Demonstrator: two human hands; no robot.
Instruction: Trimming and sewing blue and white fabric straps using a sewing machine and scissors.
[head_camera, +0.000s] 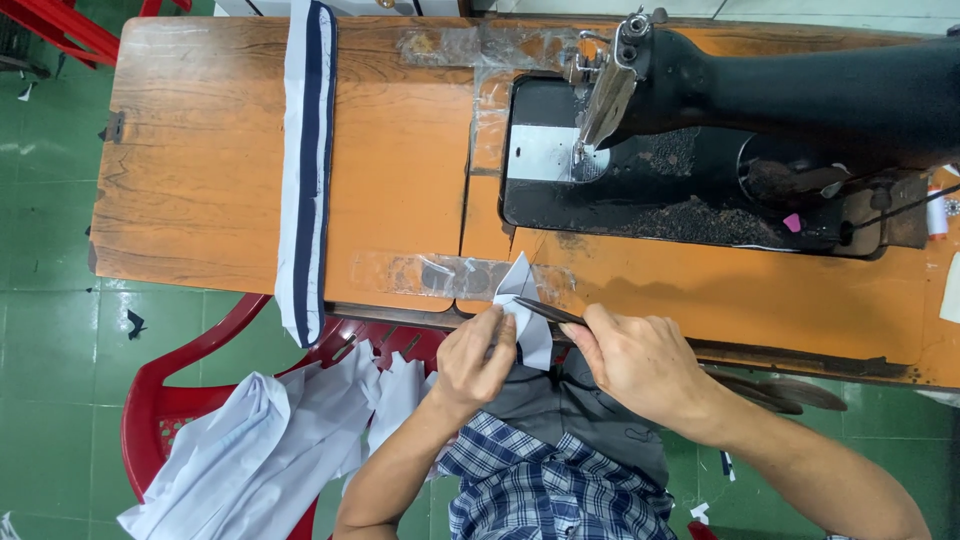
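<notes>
At the table's (200, 190) near edge, your left hand (478, 358) pinches a white fabric piece (527, 318) while your right hand (640, 362), fingers closed, grips scissors (548, 311) against it. You seem mid-trim; a careful cut calls for taut fabric.

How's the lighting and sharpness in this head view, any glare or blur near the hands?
Head view: even, bright light; glare on the clear tape and the table; soft shadow under the right hand; the left hand and white fabric piece are fairly sharp; the sewing machine reads dark.
</notes>
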